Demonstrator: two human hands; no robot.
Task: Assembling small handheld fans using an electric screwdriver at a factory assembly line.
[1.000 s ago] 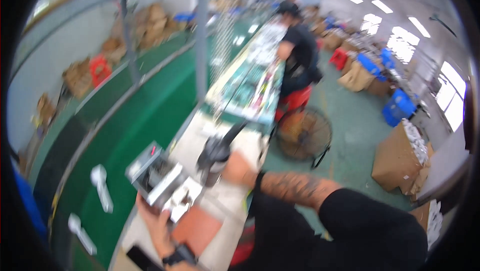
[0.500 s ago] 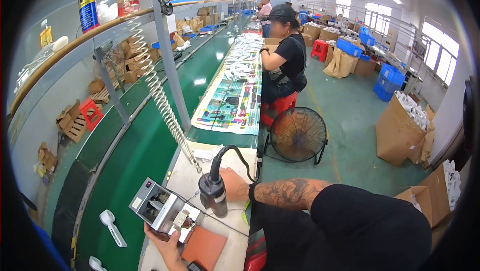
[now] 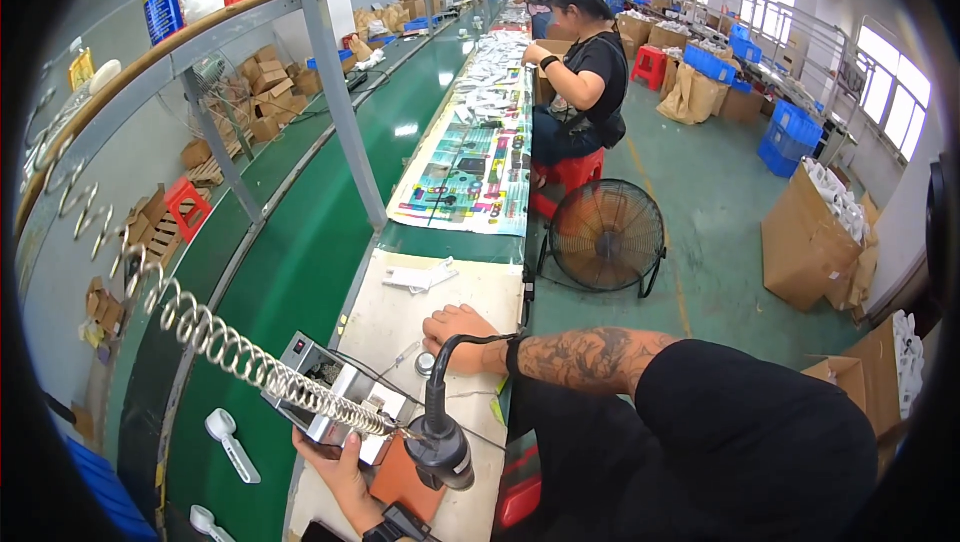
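Grey open-topped metal box (image 3: 348,382), desk's (image 3: 480,287) left edge | our left hand (image 3: 342,477): gripping it | our right (image 3: 460,335): curled, contents untellable | risk: black cylindrical tool (image 3: 440,454), swinging on its silvery coil (image 3: 340,411), may knock it

The left hand (image 3: 342,472) held the near side of a grey metal box (image 3: 342,382), its thumb over the edge. A coiled metal spring (image 3: 215,332) crossed in front of the box to a black cylindrical tool (image 3: 440,457), near an orange pad (image 3: 405,487). The right hand (image 3: 462,335) lay on the pale surface (image 3: 480,287), fingers curled, just beside a small round metal piece (image 3: 425,364). White pieces (image 3: 418,276) lay farther along. Leftward, white handled parts (image 3: 232,447) lay on a green belt (image 3: 270,282). Beyond a black fan (image 3: 605,232), a co-worker (image 3: 595,67) sat on a red stool (image 3: 578,170).
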